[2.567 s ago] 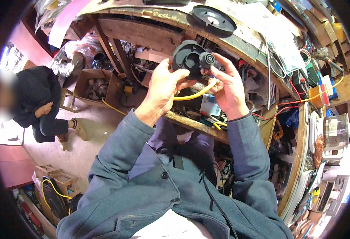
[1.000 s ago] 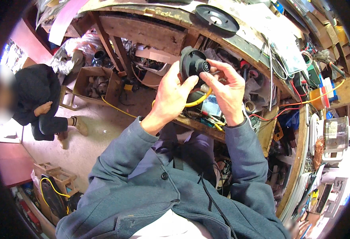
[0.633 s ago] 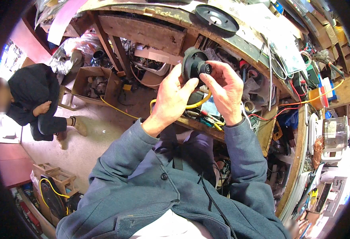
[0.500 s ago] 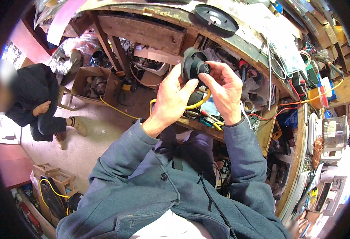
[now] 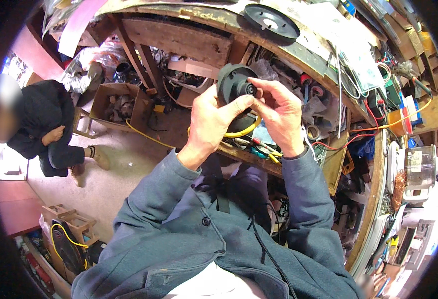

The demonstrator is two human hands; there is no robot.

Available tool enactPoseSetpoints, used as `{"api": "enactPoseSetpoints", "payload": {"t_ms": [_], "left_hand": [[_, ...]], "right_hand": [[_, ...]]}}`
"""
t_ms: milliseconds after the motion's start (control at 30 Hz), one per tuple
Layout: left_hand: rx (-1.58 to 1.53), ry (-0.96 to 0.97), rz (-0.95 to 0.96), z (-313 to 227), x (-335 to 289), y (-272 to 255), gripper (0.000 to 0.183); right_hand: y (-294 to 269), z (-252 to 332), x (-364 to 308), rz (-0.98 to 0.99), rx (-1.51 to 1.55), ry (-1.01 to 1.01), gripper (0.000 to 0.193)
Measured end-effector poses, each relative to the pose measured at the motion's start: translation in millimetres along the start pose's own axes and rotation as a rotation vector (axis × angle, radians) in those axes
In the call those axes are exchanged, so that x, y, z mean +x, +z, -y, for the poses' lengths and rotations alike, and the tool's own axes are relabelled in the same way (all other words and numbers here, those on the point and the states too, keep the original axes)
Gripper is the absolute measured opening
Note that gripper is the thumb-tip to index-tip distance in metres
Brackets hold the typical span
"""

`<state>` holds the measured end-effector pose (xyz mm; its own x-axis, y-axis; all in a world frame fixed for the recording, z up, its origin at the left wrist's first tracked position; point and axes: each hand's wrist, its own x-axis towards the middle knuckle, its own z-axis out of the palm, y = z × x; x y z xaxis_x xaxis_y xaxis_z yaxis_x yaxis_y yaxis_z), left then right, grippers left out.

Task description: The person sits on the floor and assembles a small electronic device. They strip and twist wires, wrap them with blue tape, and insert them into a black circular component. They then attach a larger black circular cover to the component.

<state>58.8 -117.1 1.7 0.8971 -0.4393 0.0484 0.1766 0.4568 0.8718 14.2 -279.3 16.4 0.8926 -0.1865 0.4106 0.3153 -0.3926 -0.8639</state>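
Up in front of me is a round black plastic part (image 5: 229, 79) with a raised, ringed hub at its centre. My left hand (image 5: 208, 119) grips it by the near rim, thumb lying across toward the hub. On the other side, my right hand (image 5: 283, 112) has its fingers closed at the hub; whether they pinch a smaller piece I cannot make out. Just below the part curves a yellow cable (image 5: 246, 130), partly hidden behind my left hand. A wide black round dish (image 5: 271, 24) with a pale centre lies on the workbench beyond.
The wooden workbench (image 5: 199, 22) curves along the far side and right. Pliers (image 5: 265, 148) and other hand tools lie beneath my hands. A cardboard box (image 5: 102, 107) stands on the floor at left, near a seated person in dark clothes (image 5: 42, 119). An orange wire spool (image 5: 397, 122) sits right.
The black part has shifted slightly left and down and tilted, turning its face and hub more toward me. My right fingers have closed further in at the hub.
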Motion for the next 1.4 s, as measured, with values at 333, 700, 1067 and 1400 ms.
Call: {"api": "enactPoseSetpoints", "payload": {"t_ms": [333,700,1067,1400], "left_hand": [[-0.279,-0.007,-0.144,-23.1,7.8,-8.2,0.025],[-0.247,0.081,-0.154,-42.9,-2.8,-33.0,0.030],[0.019,0.202,-0.108,-75.3,-11.8,-41.8,0.029],[0.279,0.218,-0.035,-94.5,-15.7,-48.8,0.031]], "right_hand": [[-5.4,7.9,-2.0,0.041,0.413,0.240,0.021],[59.5,17.1,-34.5,0.147,0.620,0.315,0.029],[70.5,48.2,-10.8,-0.159,0.387,0.219,0.015],[61.5,62.7,4.9,0.014,0.173,0.110,0.012]]}}
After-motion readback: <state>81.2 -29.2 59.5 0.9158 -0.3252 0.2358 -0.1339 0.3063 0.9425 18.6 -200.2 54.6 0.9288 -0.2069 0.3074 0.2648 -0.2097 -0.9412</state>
